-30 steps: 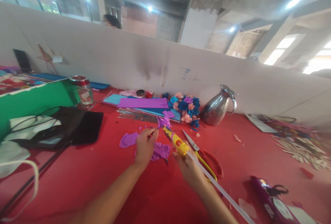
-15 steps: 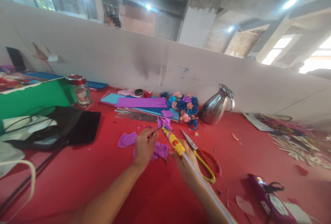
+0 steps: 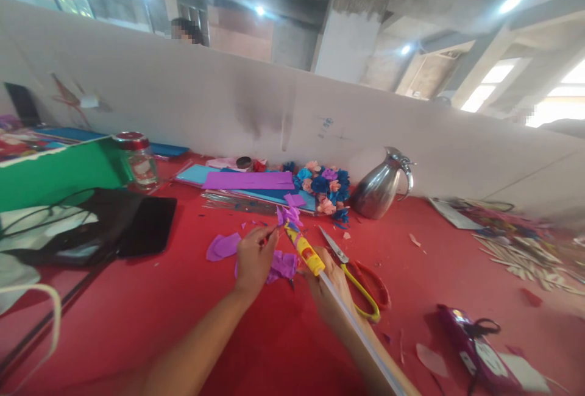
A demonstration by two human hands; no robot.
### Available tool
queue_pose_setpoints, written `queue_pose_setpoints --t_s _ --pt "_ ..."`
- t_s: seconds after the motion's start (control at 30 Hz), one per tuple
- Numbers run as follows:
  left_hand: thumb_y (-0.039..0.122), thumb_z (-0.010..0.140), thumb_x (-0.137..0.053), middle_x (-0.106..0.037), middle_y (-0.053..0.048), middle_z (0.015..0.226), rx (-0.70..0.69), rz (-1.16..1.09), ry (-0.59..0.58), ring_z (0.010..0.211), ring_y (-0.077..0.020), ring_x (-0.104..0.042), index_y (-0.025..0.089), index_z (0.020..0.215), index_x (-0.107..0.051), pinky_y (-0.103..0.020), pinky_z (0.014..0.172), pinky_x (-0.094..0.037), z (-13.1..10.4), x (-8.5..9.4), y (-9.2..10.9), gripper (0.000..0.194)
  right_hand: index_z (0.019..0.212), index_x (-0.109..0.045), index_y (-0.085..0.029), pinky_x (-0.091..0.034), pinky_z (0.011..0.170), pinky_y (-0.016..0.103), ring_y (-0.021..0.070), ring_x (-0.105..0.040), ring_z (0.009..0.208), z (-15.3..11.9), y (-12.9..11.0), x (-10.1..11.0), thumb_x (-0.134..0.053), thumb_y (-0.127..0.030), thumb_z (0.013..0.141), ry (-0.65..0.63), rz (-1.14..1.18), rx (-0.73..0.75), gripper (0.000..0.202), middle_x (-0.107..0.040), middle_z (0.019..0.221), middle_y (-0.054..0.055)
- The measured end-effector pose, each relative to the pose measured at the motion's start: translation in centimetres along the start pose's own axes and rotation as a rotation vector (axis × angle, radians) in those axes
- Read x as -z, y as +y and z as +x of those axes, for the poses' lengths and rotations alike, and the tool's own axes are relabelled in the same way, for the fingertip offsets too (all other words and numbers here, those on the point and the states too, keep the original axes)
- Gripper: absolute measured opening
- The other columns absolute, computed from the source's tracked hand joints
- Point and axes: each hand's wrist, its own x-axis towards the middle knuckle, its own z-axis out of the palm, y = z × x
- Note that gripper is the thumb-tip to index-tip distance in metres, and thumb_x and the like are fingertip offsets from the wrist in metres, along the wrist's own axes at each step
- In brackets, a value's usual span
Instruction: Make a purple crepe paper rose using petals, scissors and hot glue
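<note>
My left hand [image 3: 254, 260] is closed, its fingertips at the stem end of a small purple paper flower [image 3: 289, 216]. In my right hand [image 3: 326, 274] is a yellow glue gun [image 3: 304, 252], its tip touching or just under the flower. A long pale glue stick [image 3: 351, 317] runs back from the gun over my right forearm. Purple petals [image 3: 223, 247] and a crumpled purple piece [image 3: 282, 265] lie around my left hand. Scissors [image 3: 355, 282] with red and yellow handles rest right of my right hand.
Paper flowers [image 3: 325, 186], purple paper strips [image 3: 249, 181] and a steel jug [image 3: 381, 189] stand along the white partition [image 3: 205, 103]. Left are a phone [image 3: 148, 225], a glass jar [image 3: 141, 161] and a green box [image 3: 68, 170]. A purple device [image 3: 479, 350] lies front right.
The view has shifted very slightly. Both hands keep nearly the same pose around the flower and the glue gun.
</note>
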Motion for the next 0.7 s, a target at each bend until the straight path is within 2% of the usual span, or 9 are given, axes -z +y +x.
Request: queue_pose_setpoints --t_s 0.3,0.47,0.6,0.7 --pt "0.033 0.077 -0.056 -0.074 -0.005 0.076 0.045 -0.01 0.031 0.066 -0.018 -0.062 0.019 0.083 -0.076 -0.028 0.062 -0.045 0.2 0.1 0.3 0.025 0.096 -0.054 -0.019 -0.037 0.054 0.025 0.0191 -0.061 0.065 -0.2 0.0 0.0 -0.044 -0.028 0.088 0.021 -0.017 0.025 0.016 -0.065 0.08 0.004" --pt "0.035 0.073 -0.06 -0.074 -0.004 0.074 0.166 -0.086 0.053 0.068 -0.0192 -0.063 0.019 0.078 -0.076 -0.028 0.064 -0.045 0.4 0.2 0.7 0.023 0.087 -0.057 -0.019 -0.039 0.059 0.026 0.0184 -0.059 0.069 -0.2 0.4 -0.2 -0.05 -0.032 0.087 0.043 0.152 -0.015 0.015 -0.063 0.079 0.004" --pt "0.036 0.07 -0.064 -0.073 -0.003 0.073 0.328 -0.202 0.069 0.067 -0.0176 -0.061 0.018 0.077 -0.076 -0.026 0.063 -0.044 0.7 0.2 0.9 0.023 0.076 -0.059 -0.018 -0.038 0.053 0.024 0.0127 -0.048 0.053 0.6 1.0 1.1 -0.049 -0.049 0.087 0.064 0.52 -0.16 0.035 -0.054 0.058 0.0" --pt "0.036 0.064 -0.07 -0.073 -0.003 0.076 0.44 -0.395 0.085 0.07 -0.0171 -0.06 0.017 0.079 -0.076 -0.025 0.062 -0.043 0.9 0.1 0.9 0.025 0.072 -0.057 -0.017 -0.034 0.046 0.021 0.0094 -0.041 0.045 1.6 2.6 3.1 -0.056 -0.06 0.078 0.247 0.741 -0.394 0.043 -0.048 0.047 -0.004"
